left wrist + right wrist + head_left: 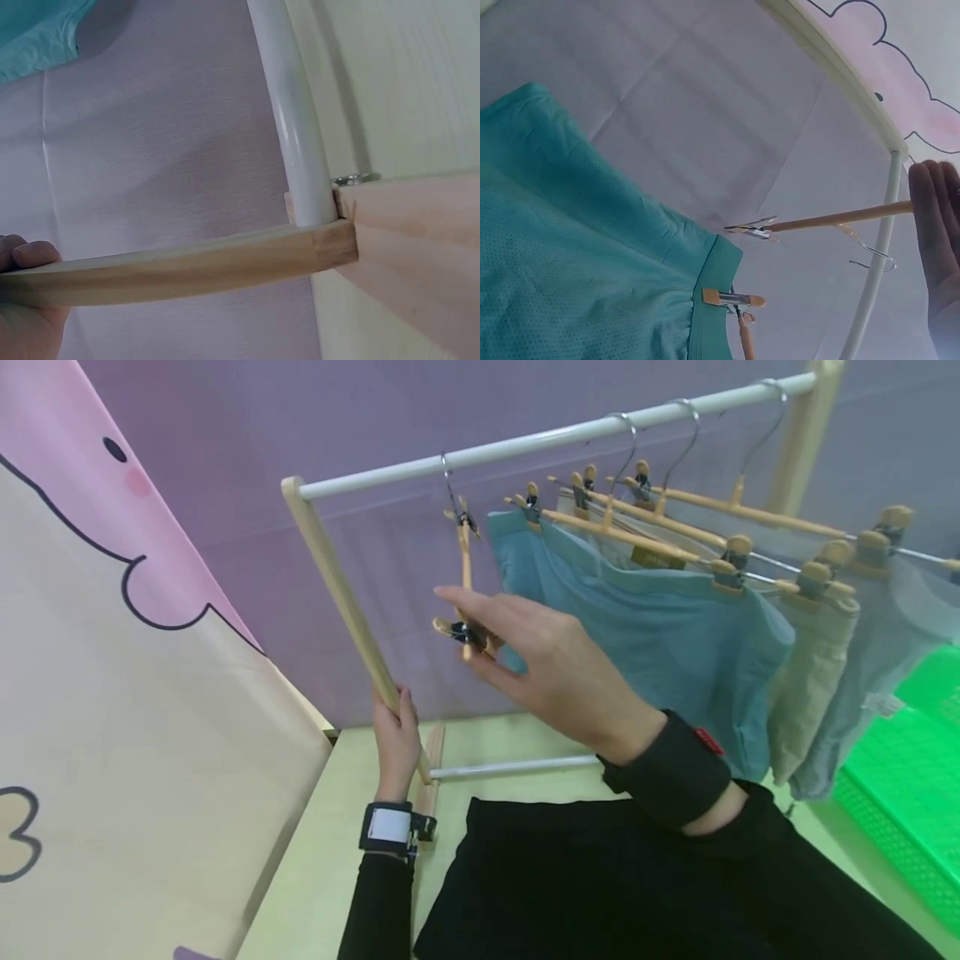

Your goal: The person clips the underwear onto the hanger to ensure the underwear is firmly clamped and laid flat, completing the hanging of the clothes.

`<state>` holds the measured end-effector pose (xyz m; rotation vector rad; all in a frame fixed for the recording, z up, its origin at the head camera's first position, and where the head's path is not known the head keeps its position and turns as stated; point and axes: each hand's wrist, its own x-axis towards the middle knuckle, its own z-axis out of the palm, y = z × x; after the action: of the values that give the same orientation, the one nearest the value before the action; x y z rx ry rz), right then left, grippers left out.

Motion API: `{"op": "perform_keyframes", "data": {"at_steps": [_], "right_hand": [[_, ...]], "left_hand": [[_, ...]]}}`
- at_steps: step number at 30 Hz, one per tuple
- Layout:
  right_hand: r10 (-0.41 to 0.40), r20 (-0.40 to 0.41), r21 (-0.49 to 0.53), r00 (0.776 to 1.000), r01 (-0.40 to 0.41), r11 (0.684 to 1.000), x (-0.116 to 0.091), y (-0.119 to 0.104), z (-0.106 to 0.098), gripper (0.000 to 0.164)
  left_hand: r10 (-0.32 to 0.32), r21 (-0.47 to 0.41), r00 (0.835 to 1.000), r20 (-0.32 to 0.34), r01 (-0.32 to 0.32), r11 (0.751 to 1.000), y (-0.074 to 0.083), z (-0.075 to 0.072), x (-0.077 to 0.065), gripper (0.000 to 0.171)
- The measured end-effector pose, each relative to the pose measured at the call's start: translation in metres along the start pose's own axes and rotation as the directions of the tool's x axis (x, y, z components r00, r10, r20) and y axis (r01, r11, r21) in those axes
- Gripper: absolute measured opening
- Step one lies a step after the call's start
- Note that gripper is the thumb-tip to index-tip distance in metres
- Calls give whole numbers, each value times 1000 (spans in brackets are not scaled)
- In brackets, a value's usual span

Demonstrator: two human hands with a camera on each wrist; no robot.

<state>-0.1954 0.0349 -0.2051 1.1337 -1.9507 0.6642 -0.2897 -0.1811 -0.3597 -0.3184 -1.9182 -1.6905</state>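
Observation:
My left hand grips the wooden side post of a small clothes rack, low down near its foot. My right hand is raised at the near end of a wooden clip hanger. Its fingers look fairly straight, and the hanger's near clip lies between forefinger and thumb. No garment hangs from this hanger; its hook sits on the white rail. In the right wrist view, the straight fingers partly hide the hanger's end. To the right, teal shorts hang from another clip hanger.
Beige and pale grey garments hang behind the teal shorts. A green plastic basket stands at the right. Black cloth with a straight top edge lies in front of the rack. A white lower bar runs above the table.

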Motion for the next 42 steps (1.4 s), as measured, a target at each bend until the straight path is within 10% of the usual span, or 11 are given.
{"op": "perform_keyframes", "data": {"at_steps": [23, 42], "right_hand": [[35, -163, -38, 986, -41, 998, 3, 0, -18, 25], [240, -87, -87, 967, -247, 965, -95, 16, -47, 39]], "left_hand": [[2, 41, 1000, -1, -2, 999, -6, -12, 2, 20], [-16, 66, 1000, 17, 14, 998, -1, -4, 6, 18]]}}
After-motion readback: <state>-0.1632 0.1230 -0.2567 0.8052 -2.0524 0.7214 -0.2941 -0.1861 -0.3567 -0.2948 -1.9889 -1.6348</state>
